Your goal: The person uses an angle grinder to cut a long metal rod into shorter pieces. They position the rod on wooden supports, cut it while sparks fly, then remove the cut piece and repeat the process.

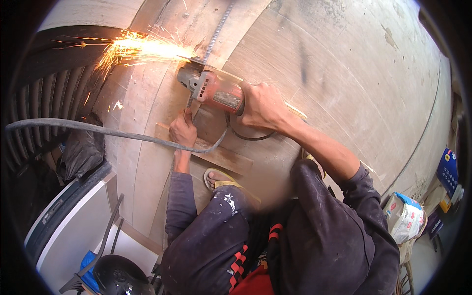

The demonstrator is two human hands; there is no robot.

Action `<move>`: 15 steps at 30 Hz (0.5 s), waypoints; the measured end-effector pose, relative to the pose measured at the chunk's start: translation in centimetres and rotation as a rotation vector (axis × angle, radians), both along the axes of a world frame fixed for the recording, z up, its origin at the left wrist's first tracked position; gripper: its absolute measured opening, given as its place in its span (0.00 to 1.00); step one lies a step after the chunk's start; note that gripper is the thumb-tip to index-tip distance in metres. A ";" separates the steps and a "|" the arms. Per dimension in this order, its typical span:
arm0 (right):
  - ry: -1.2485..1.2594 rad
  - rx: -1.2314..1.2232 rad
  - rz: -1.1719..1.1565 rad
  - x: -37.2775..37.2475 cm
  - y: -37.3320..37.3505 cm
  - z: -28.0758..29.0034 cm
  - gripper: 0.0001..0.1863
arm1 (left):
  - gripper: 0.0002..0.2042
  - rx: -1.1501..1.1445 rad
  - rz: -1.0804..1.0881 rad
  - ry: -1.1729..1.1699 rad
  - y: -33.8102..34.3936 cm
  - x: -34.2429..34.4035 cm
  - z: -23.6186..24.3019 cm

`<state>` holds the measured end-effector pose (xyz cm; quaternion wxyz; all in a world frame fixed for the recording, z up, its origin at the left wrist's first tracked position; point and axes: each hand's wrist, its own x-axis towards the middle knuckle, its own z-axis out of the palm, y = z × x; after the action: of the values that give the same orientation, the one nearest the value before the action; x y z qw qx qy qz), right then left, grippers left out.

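A red and grey angle grinder [221,94] lies sideways in my right hand [262,104], which is closed around its rear body. At the front, its disc meets a ribbed steel rebar [218,32], and bright sparks [142,48] stream off to the left. The rebar runs from the top of the view down under the grinder head. My left hand [183,129] is closed around the rebar just below the grinder. A grey cable [98,129] loops past my left wrist. Beneath that hand lies a wooden plank [223,158].
My sandalled foot [215,177] is close to the plank. At left are a dark slatted object [54,98] and a black plastic bag [83,150]. A black rounded object [120,275] sits at lower left. A white printed sack [405,216] and a blue box [448,169] stand at right.
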<state>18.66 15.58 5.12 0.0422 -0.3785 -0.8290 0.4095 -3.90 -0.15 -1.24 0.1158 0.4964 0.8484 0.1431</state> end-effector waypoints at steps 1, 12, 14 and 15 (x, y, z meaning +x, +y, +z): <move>0.000 0.003 0.011 -0.1 0.0 -0.1 0.19 | 0.23 0.004 0.004 0.004 -0.1 -0.1 -0.1; 0.094 0.031 -0.011 0.8 -0.7 1.0 0.20 | 0.16 0.085 -0.053 -0.134 -0.1 -0.2 0.2; 0.123 0.029 -0.006 1.0 -1.0 2.3 0.21 | 0.15 -0.017 -0.035 -0.090 0.0 -0.1 1.4; 0.137 -0.005 -0.005 1.3 -1.3 2.9 0.21 | 0.14 -0.067 -0.026 -0.069 0.0 0.1 2.0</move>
<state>19.91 14.27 7.98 0.0991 -0.3517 -0.8221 0.4365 -3.77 -0.12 0.77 0.1636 0.4979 0.8416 0.1302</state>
